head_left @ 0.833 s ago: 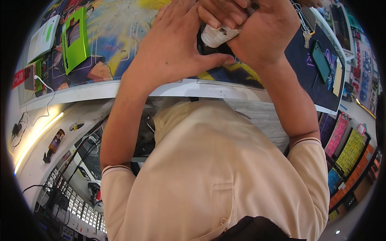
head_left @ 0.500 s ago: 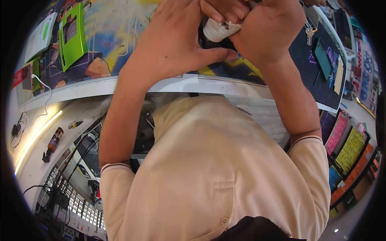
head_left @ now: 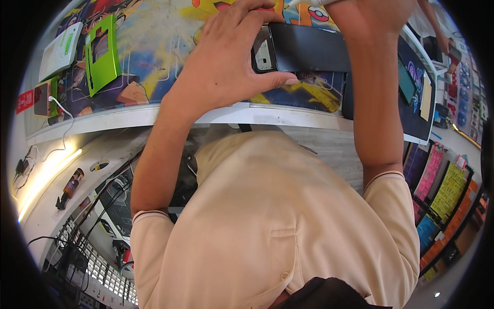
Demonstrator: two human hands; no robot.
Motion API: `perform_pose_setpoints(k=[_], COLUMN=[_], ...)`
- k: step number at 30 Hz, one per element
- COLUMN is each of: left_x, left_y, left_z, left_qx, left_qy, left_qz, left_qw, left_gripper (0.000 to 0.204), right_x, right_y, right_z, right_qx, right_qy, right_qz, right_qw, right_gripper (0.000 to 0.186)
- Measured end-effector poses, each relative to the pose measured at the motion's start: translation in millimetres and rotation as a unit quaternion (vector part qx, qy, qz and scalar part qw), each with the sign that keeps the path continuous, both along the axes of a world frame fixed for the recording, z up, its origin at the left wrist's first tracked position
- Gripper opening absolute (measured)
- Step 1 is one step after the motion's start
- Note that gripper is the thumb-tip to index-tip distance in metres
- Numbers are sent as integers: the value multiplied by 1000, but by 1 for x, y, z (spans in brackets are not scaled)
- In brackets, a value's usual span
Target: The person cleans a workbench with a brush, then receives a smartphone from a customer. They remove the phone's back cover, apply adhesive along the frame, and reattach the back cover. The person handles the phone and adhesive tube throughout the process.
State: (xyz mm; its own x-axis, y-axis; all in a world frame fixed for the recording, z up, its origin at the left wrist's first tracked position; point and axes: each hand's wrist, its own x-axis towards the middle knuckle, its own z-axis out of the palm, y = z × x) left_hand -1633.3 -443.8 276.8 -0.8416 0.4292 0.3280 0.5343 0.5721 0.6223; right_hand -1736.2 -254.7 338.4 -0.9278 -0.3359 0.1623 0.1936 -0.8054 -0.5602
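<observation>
On the colourful mat [head_left: 154,62] lies an opened phone [head_left: 264,55], its pale inner side showing at the left end. A dark flat panel [head_left: 309,49] covers the rest of it. My left hand [head_left: 226,62] straddles the phone's left end, thumb along the near edge and forefinger along the far edge, steadying it. Above and to the right, my right hand [head_left: 373,15] is closed round a white bottle [head_left: 316,2] with a narrow tip pointing left. The bottle is mostly cut off by the picture's top edge, and my right fingers are largely out of sight.
A bright green cut-out card [head_left: 103,56] and a white box [head_left: 59,51] lie at the left, near a phone on a charging cable [head_left: 66,113]. A teal phone [head_left: 406,82] rests on the dark mat at right. Another person's arm [head_left: 435,26] shows far right.
My right hand has moved up with the white bottle, away from my left hand. The opened phone and dark panel have come into sight. My left hand has shifted slightly, with its fingers now spread.
</observation>
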Motion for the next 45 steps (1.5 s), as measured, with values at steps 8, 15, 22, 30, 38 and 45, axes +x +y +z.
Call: perform_pose_setpoints(k=[8,15,22,30,38,45], left_x=[4,9,7,8,-1,4], left_y=[1,5,6,-1,0,0], left_z=[1,14,16,3,-11,-2], left_qx=[23,-8,3,-4,14,3], left_qy=[-27,-73,-80,-60,-6,-31], left_qz=[2,22,27,30,11,11], left_qw=[999,997,996,998,1000,999], left_gripper=[80,82,89,86,82,85], right_x=[-38,-36,20,50,62,61], right_y=[-15,-15,-24,-38,-41,-44], right_z=[-35,-23,-8,-20,-18,-28], right_qx=[116,125,119,207,252,302], right_qy=[-57,-12,41,35,62,126], right_qz=[-16,-29,58,65,32,-3], right_qw=[991,992,990,976,965,945], right_gripper=[34,34,37,42,45,47])
